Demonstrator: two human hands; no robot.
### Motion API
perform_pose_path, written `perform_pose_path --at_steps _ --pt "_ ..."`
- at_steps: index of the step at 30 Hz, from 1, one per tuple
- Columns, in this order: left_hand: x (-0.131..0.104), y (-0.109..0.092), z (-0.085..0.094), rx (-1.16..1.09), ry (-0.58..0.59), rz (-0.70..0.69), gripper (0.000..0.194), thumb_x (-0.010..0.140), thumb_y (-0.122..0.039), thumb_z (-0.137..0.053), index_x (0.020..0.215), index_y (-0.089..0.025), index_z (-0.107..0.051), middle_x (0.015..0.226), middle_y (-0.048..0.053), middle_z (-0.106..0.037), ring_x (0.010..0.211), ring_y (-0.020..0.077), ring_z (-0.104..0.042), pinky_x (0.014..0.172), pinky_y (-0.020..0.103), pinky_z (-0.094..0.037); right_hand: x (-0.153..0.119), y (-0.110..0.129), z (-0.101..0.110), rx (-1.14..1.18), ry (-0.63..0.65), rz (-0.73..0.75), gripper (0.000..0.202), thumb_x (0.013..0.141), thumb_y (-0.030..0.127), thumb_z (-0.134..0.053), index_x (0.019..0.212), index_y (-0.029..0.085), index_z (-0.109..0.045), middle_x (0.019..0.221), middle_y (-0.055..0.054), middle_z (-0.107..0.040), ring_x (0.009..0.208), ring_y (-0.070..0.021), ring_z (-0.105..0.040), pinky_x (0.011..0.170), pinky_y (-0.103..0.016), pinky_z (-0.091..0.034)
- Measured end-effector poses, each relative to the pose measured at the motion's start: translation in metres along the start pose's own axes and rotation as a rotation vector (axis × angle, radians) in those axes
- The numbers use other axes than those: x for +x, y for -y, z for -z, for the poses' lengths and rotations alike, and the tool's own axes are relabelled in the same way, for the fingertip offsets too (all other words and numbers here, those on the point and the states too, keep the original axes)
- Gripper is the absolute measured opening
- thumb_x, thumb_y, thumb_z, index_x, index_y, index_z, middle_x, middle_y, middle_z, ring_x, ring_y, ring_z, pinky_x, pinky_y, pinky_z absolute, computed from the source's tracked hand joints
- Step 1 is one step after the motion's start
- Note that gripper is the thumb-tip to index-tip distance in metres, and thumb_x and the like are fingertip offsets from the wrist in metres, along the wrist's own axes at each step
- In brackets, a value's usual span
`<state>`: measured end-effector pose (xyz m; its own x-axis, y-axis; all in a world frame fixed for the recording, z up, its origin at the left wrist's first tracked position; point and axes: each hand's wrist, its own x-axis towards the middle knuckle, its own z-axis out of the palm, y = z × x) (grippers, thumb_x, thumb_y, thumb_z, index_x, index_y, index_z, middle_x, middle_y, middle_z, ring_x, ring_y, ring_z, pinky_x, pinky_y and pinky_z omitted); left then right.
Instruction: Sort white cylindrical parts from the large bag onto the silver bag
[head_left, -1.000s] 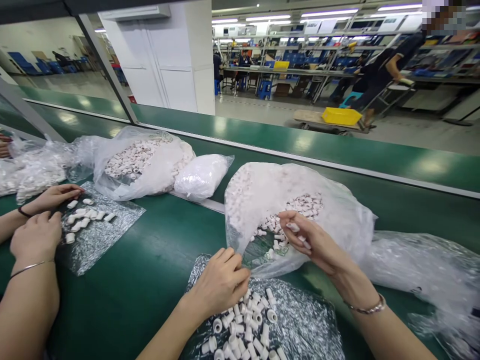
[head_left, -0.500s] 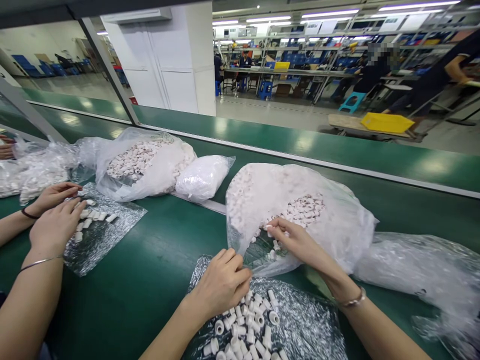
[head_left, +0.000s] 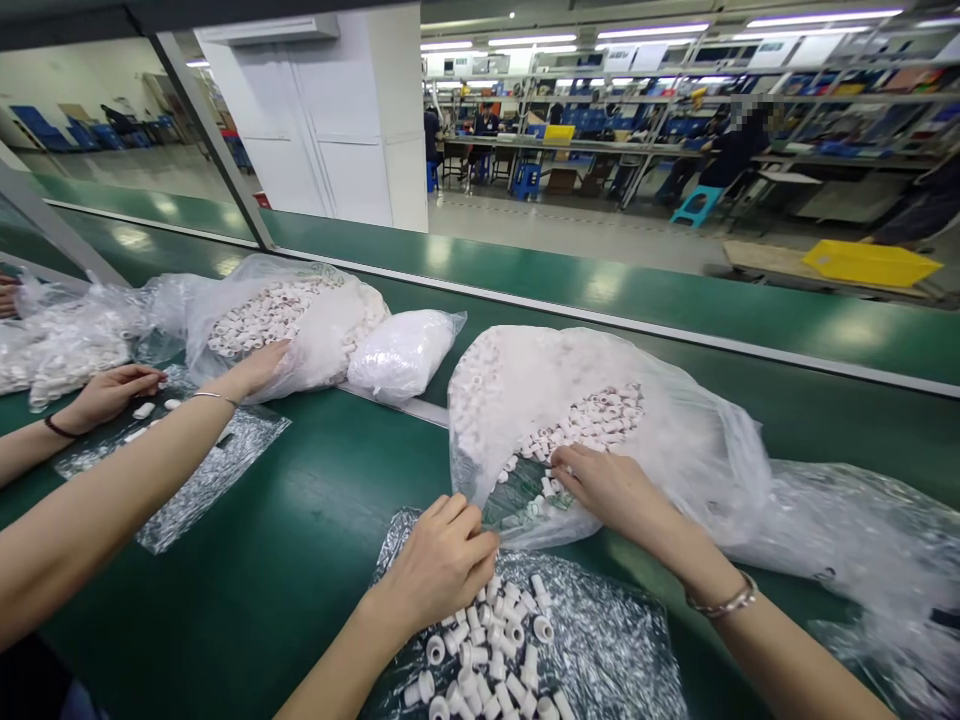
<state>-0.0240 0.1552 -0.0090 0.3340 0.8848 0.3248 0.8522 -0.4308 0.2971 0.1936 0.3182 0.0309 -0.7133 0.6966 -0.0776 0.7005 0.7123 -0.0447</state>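
Observation:
A large clear bag (head_left: pixel 675 430) full of small white fittings (head_left: pixel 607 415) lies open towards me. My left hand (head_left: pixel 442 560) pinches the near edge of its mouth. My right hand (head_left: pixel 600 485) is at the bag's opening, fingertips bent together by the fittings; whether a piece is between them is hidden. Below my left hand, many loose white fittings (head_left: pixel 487 650) are heaped on a crinkled clear plastic bag (head_left: pixel 600 620) laid flat on the green surface.
At the left a co-worker's hands (head_left: pixel 112 395) work at another flat bag (head_left: pixel 187 490) and a second full bag (head_left: pixel 352 300). A white closed bag (head_left: pixel 409 352) lies between. Clear plastic (head_left: pixel 862 530) is at right; a yellow tray (head_left: pixel 870 262) stands beyond the bench.
My right hand has shifted slightly right within the bag's mouth. My left hand has barely moved. A co-worker's hand has reached from the flat bag to the full bag. The yellow tray has moved right.

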Motion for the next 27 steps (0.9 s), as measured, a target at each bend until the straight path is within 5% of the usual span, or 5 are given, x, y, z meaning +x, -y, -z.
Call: perform_pose_path --at_steps 8,12,17,21,27 --pt "0.001 0.0 0.001 0.002 -0.001 -0.003 0.016 0.096 -0.019 -0.046 0.087 -0.017 -0.059 0.079 0.003 -0.051 0.077 0.0172 -0.044 0.064 0.032 -0.035 0.003 0.007 0.003 -0.08 0.041 -0.008 0.015 0.099 0.023 -0.048 0.095 0.016 -0.061 0.086 -0.01 -0.069 0.072 -0.0239 -0.065 0.055 -0.029 -0.036" --pt "0.001 0.0 0.002 0.007 -0.009 -0.005 0.016 0.096 -0.018 -0.047 0.086 -0.017 -0.059 0.079 0.003 -0.051 0.077 0.0175 -0.044 0.064 0.032 -0.035 -0.006 0.005 0.024 0.617 -0.02 -0.043 0.033 0.102 0.048 -0.04 0.098 0.022 -0.059 0.079 -0.001 -0.063 0.068 -0.0171 -0.057 0.059 -0.026 -0.038" --pt "0.001 0.0 0.002 0.015 -0.024 -0.01 0.017 0.096 -0.018 -0.046 0.086 -0.017 -0.06 0.078 0.003 -0.051 0.076 0.0178 -0.044 0.063 0.032 -0.034 -0.025 0.017 0.044 1.201 0.234 -0.112 0.04 0.097 0.059 -0.045 0.094 0.021 -0.058 0.058 0.008 -0.034 0.049 -0.0096 -0.029 0.047 -0.023 -0.021" --pt "0.0 0.001 0.003 0.021 -0.03 -0.014 0.016 0.095 -0.019 -0.048 0.086 -0.018 -0.061 0.078 0.003 -0.051 0.077 0.0189 -0.045 0.064 0.033 -0.035 -0.049 0.043 0.043 1.003 0.284 0.072 0.031 0.099 0.049 -0.048 0.095 0.022 -0.064 0.083 0.0 -0.061 0.073 -0.0149 -0.054 0.064 -0.025 -0.039" --pt "-0.001 -0.001 0.006 -0.006 0.023 -0.022 0.022 0.092 -0.014 -0.048 0.109 -0.021 -0.062 0.083 0.004 -0.053 0.08 0.0198 -0.046 0.066 0.033 -0.036 -0.088 0.085 -0.003 0.373 0.227 0.259 0.01 0.096 0.022 -0.052 0.1 0.022 -0.062 0.091 -0.002 -0.067 0.069 -0.0193 -0.064 0.059 -0.028 -0.04"
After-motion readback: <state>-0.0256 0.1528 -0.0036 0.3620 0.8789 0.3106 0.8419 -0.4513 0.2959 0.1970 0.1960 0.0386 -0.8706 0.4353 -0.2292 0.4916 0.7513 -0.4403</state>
